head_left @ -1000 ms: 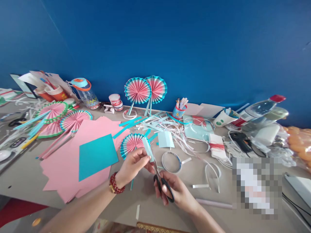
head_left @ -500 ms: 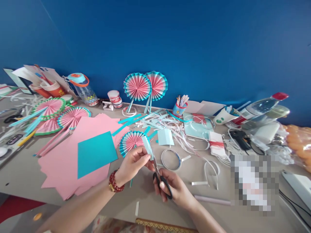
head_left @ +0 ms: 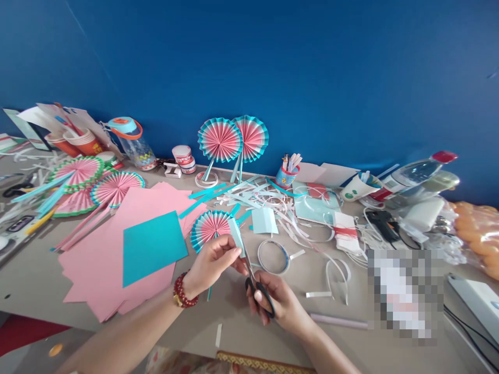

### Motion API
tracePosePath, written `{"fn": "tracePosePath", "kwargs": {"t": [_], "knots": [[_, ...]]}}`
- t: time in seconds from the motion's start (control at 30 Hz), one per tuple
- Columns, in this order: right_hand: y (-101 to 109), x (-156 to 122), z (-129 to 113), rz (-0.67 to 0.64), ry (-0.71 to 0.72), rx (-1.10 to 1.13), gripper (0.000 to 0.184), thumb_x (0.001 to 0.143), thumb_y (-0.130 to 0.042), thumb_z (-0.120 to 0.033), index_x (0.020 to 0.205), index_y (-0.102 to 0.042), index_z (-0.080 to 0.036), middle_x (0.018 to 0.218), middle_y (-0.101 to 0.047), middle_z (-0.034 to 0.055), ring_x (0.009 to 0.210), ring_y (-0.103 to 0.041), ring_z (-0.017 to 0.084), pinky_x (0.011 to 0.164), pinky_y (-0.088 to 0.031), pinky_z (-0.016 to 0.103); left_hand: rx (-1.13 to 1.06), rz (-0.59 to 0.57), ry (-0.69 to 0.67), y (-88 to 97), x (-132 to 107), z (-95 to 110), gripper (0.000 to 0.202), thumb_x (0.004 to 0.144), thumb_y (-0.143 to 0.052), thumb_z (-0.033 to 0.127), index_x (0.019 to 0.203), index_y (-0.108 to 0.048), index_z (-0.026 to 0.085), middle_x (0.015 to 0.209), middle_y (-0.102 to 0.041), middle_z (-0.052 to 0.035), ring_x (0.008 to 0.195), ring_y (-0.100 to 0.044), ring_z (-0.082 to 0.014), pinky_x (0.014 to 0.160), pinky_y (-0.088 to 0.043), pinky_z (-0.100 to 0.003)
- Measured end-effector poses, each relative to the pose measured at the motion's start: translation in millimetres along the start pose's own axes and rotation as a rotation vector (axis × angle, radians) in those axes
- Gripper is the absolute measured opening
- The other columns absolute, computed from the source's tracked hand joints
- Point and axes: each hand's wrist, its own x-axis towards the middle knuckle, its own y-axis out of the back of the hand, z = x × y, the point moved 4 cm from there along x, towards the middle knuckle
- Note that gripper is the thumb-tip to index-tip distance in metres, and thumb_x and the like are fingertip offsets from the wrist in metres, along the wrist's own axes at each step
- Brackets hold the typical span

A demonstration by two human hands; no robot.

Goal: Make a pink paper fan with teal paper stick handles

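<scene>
My left hand (head_left: 212,264), with a red bead bracelet at the wrist, pinches a folded pale blue paper strip (head_left: 236,233) between thumb and fingers. My right hand (head_left: 278,304) grips black-handled scissors (head_left: 255,283), whose blades point up at the lower edge of that strip. Just behind the strip lies a pink and teal pleated paper fan (head_left: 209,227) on the grey table (head_left: 42,283).
A teal sheet (head_left: 153,247) lies on a stack of pink paper (head_left: 99,270). More fans stand at the back (head_left: 233,139) and lie at the left (head_left: 97,187). A tape ring (head_left: 274,257), paper strips, cups, a bottle (head_left: 413,174) and a glue gun (head_left: 384,222) crowd the table.
Both hands stay in nearly the same pose; the view has shifted slightly, and the scissors remain at the strip.
</scene>
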Motion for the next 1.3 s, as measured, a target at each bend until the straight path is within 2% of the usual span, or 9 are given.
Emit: {"fn": "tracePosePath", "kwargs": {"t": [0.53,1.3], "knots": [[2.5,1.6,4.4,0.055,0.003,-0.011,0.055,0.076,-0.067,-0.069,0.077,-0.048,-0.018,0.054,-0.06,-0.0013,0.034,-0.039,0.004,0.033,-0.027,0.016,0.0,-0.01,-0.002,1.7,-0.9,-0.3,0.026,0.093,-0.06,0.038,0.079,-0.055,0.017,0.07,-0.071,-0.0029,0.066,-0.073,-0.018,0.068,-0.058,-0.03],[2.5,2.6,2.8,0.1,0.036,-0.073,0.053,0.078,-0.064,-0.069,0.07,-0.048,-0.02,0.049,-0.059,-0.0027,0.032,-0.034,0.005,0.035,-0.022,0.019,0.016,-0.007,-0.015,3.9,-0.1,-4.0,0.025,0.093,-0.06,0.039,0.084,-0.06,0.016,0.074,-0.071,-0.0037,0.069,-0.072,-0.0194,0.07,-0.057,-0.031]]}}
